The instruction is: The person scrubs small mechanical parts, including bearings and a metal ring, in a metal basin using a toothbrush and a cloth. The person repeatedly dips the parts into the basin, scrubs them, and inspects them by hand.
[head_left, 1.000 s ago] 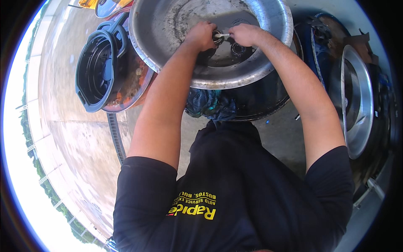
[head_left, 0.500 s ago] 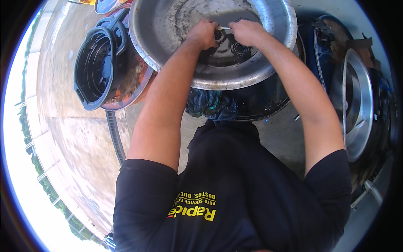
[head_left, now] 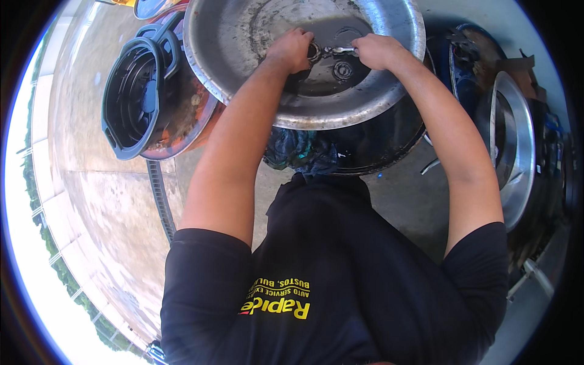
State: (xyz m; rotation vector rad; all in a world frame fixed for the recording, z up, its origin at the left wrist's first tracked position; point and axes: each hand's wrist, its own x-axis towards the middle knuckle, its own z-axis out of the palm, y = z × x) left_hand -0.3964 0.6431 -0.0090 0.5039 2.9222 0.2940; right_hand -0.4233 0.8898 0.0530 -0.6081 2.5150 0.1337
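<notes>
your right hand (head_left: 378,52) had drawn off to the right, away from your left hand (head_left: 291,48), so more of the slim tool (head_left: 344,51) showed between them; your left hand had hardly shifted. that tool, perhaps a brush, ran sideways toward the bearing-like ring (head_left: 314,53), both over the wide metal basin (head_left: 328,123); whether its tip touched the ring could not be made out. the ring looked stiff and probably weighed a fair bit for its size, and the dark wet grime in the basin likely made it slippery, so its outer rim was the surer place to take hold. the tool was likely light, best held near its clean end. your left hand was curled closed against the left side of the ring, some of its fingers hidden; your right hand was nearly closed, its fingertips pinching the tool's right end. another ringed part (head_left: 342,71) lay in the basin, just below the tool in view and clear of both hands.
</notes>
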